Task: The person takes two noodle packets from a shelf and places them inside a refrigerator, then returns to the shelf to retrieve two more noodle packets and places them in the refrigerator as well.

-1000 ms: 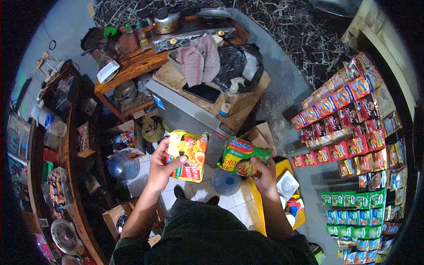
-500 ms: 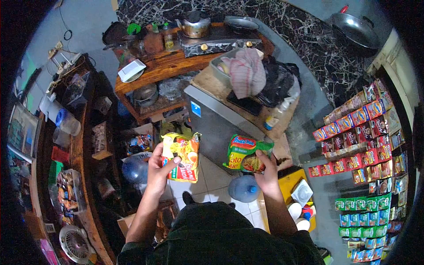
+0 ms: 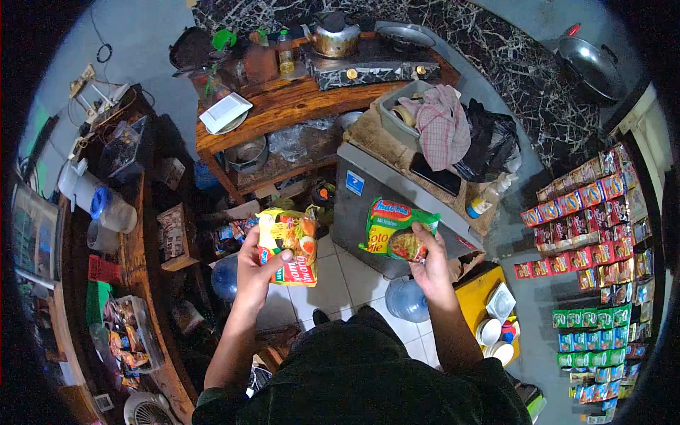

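Note:
My left hand (image 3: 256, 273) grips a yellow instant noodle packet (image 3: 297, 237) by its left edge, thumb lying across the front. In my right hand (image 3: 431, 265) is a green instant noodle packet (image 3: 389, 225), pinched at its right side with the thumb on top. Both packets face up toward me, held apart at about the same height in front of my body. Beyond the green packet stands a grey fridge (image 3: 361, 205). A blue water jug (image 3: 407, 301) is on the floor below my right hand.
A wooden table (image 3: 283, 106) bears a stove (image 3: 372, 73) and a kettle (image 3: 334, 39). On the fridge top lie a checked cloth (image 3: 443, 124) and a black plastic bag (image 3: 489, 138). Sachet strips (image 3: 581, 262) hang at right. Wooden shelves (image 3: 138, 241) line the left; a yellow stool (image 3: 471, 301) holds cups.
My view has shifted, so the fridge and table appear farther right. Both hands still hold their packets; the green one is tilted slightly more.

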`<action>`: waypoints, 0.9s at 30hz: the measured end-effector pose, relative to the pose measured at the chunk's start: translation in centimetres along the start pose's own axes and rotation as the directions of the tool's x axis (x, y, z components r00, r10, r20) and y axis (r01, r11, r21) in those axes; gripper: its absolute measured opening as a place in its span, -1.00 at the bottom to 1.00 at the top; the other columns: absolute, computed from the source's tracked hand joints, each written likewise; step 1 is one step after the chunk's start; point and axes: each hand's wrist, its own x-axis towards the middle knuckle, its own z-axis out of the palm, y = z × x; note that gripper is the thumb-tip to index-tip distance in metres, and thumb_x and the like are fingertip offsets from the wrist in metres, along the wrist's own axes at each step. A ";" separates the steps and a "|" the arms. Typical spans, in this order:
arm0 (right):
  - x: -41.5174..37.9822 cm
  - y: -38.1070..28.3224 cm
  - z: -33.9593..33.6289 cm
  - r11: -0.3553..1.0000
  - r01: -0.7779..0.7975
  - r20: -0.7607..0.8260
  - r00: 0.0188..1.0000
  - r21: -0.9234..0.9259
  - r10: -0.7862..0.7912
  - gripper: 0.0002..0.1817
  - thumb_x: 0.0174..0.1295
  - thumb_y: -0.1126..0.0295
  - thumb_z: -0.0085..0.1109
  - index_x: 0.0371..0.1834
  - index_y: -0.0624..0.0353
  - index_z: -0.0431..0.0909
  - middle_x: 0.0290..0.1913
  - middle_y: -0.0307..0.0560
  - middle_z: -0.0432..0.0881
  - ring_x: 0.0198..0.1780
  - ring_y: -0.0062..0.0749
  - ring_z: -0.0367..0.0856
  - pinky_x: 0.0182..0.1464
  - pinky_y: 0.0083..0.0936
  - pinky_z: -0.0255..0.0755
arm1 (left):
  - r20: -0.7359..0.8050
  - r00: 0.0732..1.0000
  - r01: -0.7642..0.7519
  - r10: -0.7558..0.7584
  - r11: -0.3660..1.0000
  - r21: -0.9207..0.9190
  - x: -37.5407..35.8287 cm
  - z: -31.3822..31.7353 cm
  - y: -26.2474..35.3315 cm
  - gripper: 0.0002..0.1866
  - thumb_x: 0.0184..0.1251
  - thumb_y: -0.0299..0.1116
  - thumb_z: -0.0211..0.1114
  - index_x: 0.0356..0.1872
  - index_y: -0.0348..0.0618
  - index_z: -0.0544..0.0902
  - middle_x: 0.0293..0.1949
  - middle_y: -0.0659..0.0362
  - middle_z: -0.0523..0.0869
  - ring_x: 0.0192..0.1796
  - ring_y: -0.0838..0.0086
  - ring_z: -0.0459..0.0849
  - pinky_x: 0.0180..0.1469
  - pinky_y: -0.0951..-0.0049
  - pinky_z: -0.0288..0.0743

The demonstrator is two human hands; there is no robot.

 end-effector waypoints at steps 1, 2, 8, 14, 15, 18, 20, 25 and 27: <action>0.2 -0.1 0.1 1.000 -0.009 -0.012 1.000 -0.008 0.009 -0.77 0.28 0.40 0.21 -0.03 0.16 0.52 -0.12 -0.16 0.67 -0.12 -0.41 0.69 -0.04 -0.43 0.57 | 0.031 0.999 0.015 -0.014 1.000 -0.026 0.6 0.0 -0.1 -0.46 0.17 -0.58 0.38 0.19 -0.25 0.43 -0.07 0.15 0.71 -0.09 0.54 0.69 0.00 0.49 0.57; 0.4 -0.2 0.1 1.000 -0.019 -0.023 1.000 -0.015 0.018 -0.76 0.28 0.39 0.21 -0.02 0.16 0.52 -0.12 -0.15 0.67 -0.12 -0.41 0.69 -0.04 -0.43 0.57 | 0.062 0.998 0.030 -0.027 0.998 -0.050 1.1 0.1 -0.2 -0.46 0.16 -0.60 0.39 0.19 -0.25 0.43 -0.08 0.16 0.72 -0.10 0.55 0.70 -0.01 0.50 0.58; 3.2 0.3 -1.2 0.999 -0.046 -0.051 0.998 0.005 0.046 -0.77 0.27 0.36 0.23 -0.05 0.16 0.54 -0.14 -0.16 0.68 -0.14 -0.43 0.69 -0.04 -0.45 0.57 | 0.093 0.993 0.065 -0.065 0.998 -0.001 4.9 1.0 -1.3 -0.51 0.20 -0.58 0.37 0.17 -0.24 0.44 -0.07 0.17 0.71 -0.10 0.57 0.68 0.01 0.50 0.56; 7.6 0.2 -1.4 0.997 -0.078 -0.103 0.992 0.015 0.079 -0.75 0.25 0.34 0.25 -0.05 0.15 0.55 -0.16 -0.17 0.68 -0.15 -0.43 0.69 -0.05 -0.45 0.56 | 0.044 0.998 0.042 -0.043 0.999 0.032 9.4 2.1 -1.8 -0.50 0.26 -0.56 0.31 0.20 -0.21 0.36 0.03 0.13 0.63 0.04 0.51 0.63 0.11 0.44 0.53; 8.3 0.2 -1.4 0.996 -0.082 -0.109 0.990 0.027 0.084 -0.75 0.25 0.34 0.25 -0.05 0.16 0.55 -0.17 -0.17 0.68 -0.15 -0.43 0.69 -0.06 -0.45 0.56 | 0.042 0.998 0.044 -0.045 0.998 0.039 10.0 2.5 -1.7 -0.50 0.26 -0.56 0.31 0.20 -0.21 0.36 0.03 0.13 0.63 0.04 0.51 0.63 0.11 0.44 0.53; 10.8 0.4 -2.3 0.993 -0.106 -0.098 0.989 0.043 0.109 -0.75 0.25 0.33 0.25 -0.06 0.17 0.55 -0.15 -0.15 0.68 -0.15 -0.41 0.69 -0.05 -0.43 0.56 | 0.072 0.992 0.098 -0.105 0.991 0.092 12.2 3.4 -1.5 -0.49 0.24 -0.59 0.32 0.19 -0.22 0.36 0.03 0.12 0.63 0.04 0.48 0.64 0.12 0.41 0.53; 12.2 0.7 -2.8 0.991 -0.121 -0.085 0.988 0.059 0.126 -0.75 0.25 0.34 0.25 -0.06 0.17 0.56 -0.14 -0.14 0.68 -0.14 -0.41 0.69 -0.04 -0.42 0.56 | 0.102 0.989 0.094 -0.106 0.989 0.116 13.5 3.7 -1.9 -0.49 0.24 -0.60 0.33 0.19 -0.23 0.36 0.04 0.12 0.63 0.05 0.47 0.64 0.11 0.40 0.53; 13.6 0.6 -2.5 0.990 -0.116 -0.138 0.982 0.075 0.126 -0.77 0.26 0.37 0.23 -0.06 0.20 0.55 -0.13 -0.12 0.68 -0.14 -0.39 0.69 -0.03 -0.38 0.56 | 0.173 0.970 0.149 -0.170 0.981 0.127 16.3 4.1 -3.0 -0.48 0.21 -0.59 0.35 0.19 -0.24 0.38 0.02 0.12 0.65 0.04 0.47 0.64 0.11 0.41 0.53; 13.7 0.8 -2.6 0.992 -0.096 -0.173 0.979 0.085 0.109 -0.76 0.27 0.38 0.23 -0.05 0.20 0.54 -0.13 -0.12 0.67 -0.14 -0.39 0.69 -0.03 -0.39 0.56 | 0.237 0.956 0.141 -0.171 0.980 0.138 17.8 3.6 -3.9 -0.49 0.20 -0.56 0.38 0.17 -0.24 0.42 0.01 0.13 0.66 0.03 0.48 0.65 0.11 0.40 0.53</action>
